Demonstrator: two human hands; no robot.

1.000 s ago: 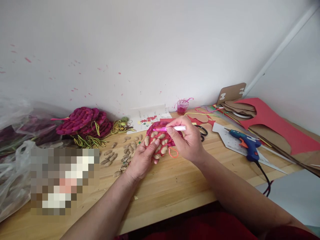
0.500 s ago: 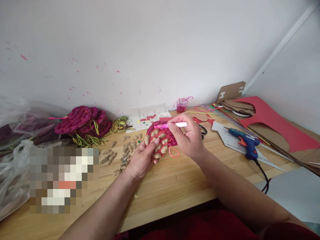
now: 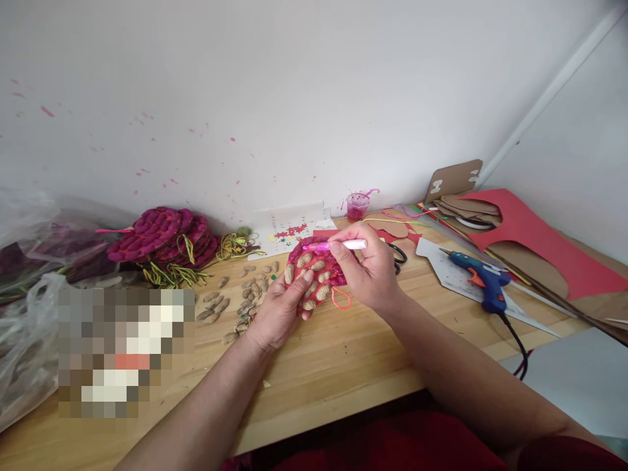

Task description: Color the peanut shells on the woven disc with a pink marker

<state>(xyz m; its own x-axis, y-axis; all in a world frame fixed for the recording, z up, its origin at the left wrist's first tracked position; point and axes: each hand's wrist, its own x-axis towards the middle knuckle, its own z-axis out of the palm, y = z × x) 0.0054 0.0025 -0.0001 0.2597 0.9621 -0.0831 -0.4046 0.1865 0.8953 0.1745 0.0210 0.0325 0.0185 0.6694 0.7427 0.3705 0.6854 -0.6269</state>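
My left hand (image 3: 282, 307) is closed on a red peanut-covered craft piece (image 3: 325, 305), with the thumb on top and the fingers mostly hidden beneath. Plain tan peanuts fill its middle, while the peanuts along its far edge are painted magenta. An orange cord loop (image 3: 342, 299) hangs from its near right side. In a pen grip, my right hand (image 3: 369, 268) holds a paintbrush (image 3: 354, 244) with a white handle end and a pink-stained front. The brush tip lies over the magenta far edge; whether it touches is too small to tell.
Loose peanuts (image 3: 212, 307) lie left of my hands. Behind them are a stack of magenta peanut pieces (image 3: 159, 239) and star-scattered paper (image 3: 265, 245). A cup of pink paint (image 3: 357, 207) stands by the wall. Rightward are a blue glue gun (image 3: 483, 278), its cord, and red sheet (image 3: 544, 248).
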